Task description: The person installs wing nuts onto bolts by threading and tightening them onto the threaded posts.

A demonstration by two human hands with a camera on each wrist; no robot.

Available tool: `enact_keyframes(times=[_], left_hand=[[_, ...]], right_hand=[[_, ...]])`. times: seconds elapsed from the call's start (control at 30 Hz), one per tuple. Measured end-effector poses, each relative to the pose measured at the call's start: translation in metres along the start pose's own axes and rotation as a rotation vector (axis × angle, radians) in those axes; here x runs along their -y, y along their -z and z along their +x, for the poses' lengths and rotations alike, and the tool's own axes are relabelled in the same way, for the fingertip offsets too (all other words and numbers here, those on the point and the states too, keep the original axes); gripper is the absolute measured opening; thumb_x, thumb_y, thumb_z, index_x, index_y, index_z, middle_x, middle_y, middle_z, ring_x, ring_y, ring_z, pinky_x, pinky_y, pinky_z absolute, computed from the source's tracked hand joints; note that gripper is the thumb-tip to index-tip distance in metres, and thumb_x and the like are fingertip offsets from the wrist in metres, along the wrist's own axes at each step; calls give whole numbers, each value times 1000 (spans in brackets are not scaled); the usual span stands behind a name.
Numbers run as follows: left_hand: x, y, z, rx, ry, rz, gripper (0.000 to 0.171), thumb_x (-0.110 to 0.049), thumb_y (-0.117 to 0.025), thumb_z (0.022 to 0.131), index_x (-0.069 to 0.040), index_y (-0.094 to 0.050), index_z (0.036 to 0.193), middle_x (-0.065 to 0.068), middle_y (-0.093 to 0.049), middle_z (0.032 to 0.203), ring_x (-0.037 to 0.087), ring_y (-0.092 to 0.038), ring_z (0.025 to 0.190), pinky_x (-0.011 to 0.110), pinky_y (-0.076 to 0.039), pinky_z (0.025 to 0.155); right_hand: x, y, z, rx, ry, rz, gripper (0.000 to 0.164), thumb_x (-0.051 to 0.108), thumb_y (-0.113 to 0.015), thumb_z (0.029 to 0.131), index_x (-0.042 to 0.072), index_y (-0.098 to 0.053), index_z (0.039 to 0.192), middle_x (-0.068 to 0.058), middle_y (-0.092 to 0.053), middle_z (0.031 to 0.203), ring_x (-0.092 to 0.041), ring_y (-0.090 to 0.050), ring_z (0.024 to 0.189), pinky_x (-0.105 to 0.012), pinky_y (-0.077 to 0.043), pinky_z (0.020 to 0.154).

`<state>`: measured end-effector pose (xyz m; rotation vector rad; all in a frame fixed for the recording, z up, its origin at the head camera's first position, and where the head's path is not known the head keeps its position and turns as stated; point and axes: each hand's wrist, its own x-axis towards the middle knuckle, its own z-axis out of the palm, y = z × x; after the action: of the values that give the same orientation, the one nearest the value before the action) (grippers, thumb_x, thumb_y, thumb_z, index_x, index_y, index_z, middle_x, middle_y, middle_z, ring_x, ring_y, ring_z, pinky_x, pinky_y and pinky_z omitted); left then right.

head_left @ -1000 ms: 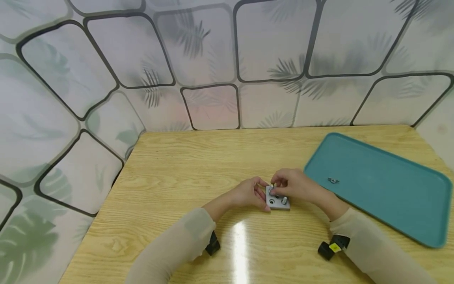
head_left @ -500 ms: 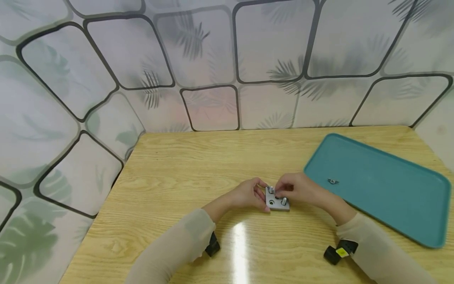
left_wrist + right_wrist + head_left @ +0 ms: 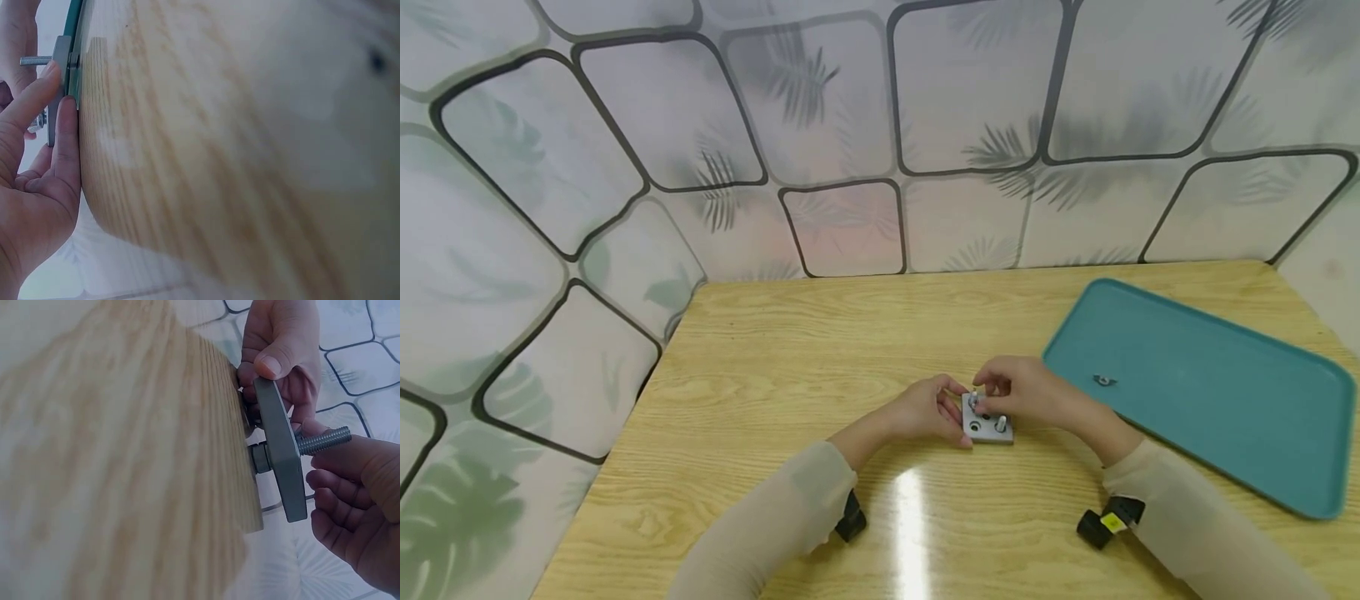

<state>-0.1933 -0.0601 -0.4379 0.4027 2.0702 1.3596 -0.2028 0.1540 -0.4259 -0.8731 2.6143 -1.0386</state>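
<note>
My left hand (image 3: pixel 921 408) grips the left edge of a small grey metal plate (image 3: pixel 989 437), thumb on top and fingers beneath. Two threaded bolts stand up through the plate; the near right bolt (image 3: pixel 326 441) is bare above it, its head below in the right wrist view. My right hand (image 3: pixel 1026 387) pinches a small metal nut (image 3: pixel 39 121) on the far left bolt, thumb and index finger curled about it. Those fingers partly cover the nut. An open hole (image 3: pixel 975 426) shows at the plate's near left.
At the right lies a teal tray (image 3: pixel 1217 392), with one loose wing nut (image 3: pixel 1105 381) near its left side. The wooden table (image 3: pixel 790 333) runs back to a patterned wall (image 3: pixel 850 225).
My right hand drew back slightly to the right half a second ago, uncovering the far bolt, then returned onto it. The left hand and plate stay put.
</note>
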Motion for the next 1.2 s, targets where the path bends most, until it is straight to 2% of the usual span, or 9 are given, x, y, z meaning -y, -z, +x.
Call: enact_keyframes(times=[0.43,0.77,1.0,1.2], left_hand=[[2,1,1,2,1,8,63,-5,-83,69,-5,-49,122,5,-66,87,14,-63,75,24,-51,68],[1,1,1,-10,6,27,66,-6,-84,68,-4,-49,124,4,-66,87,14,-63,78,23,-50,69],[0,0,0,-18,0,30,65,-5,-84,67,-4,-50,123,4,-66,86,13,-63,77,23,-50,69],[0,0,0,-17,-10,33,66,-5,-84,67,-4,-50,124,3,-67,85,13,-63,76,23,-50,69]], right_hand=[[5,2,0,15,42,-8,14,18,-76,80,9,-67,87,6,-61,73,-3,-50,64,-22,-44,56],[0,2,-6,16,78,-3,4,13,-72,84,11,-69,85,5,-66,79,-1,-50,65,-22,-45,57],[-5,3,-6,-11,34,21,12,13,-73,82,7,-68,91,5,-65,77,-1,-53,66,-23,-46,58],[-2,2,-1,5,31,21,21,20,-74,82,7,-67,96,6,-64,78,-4,-54,68,-23,-46,59]])
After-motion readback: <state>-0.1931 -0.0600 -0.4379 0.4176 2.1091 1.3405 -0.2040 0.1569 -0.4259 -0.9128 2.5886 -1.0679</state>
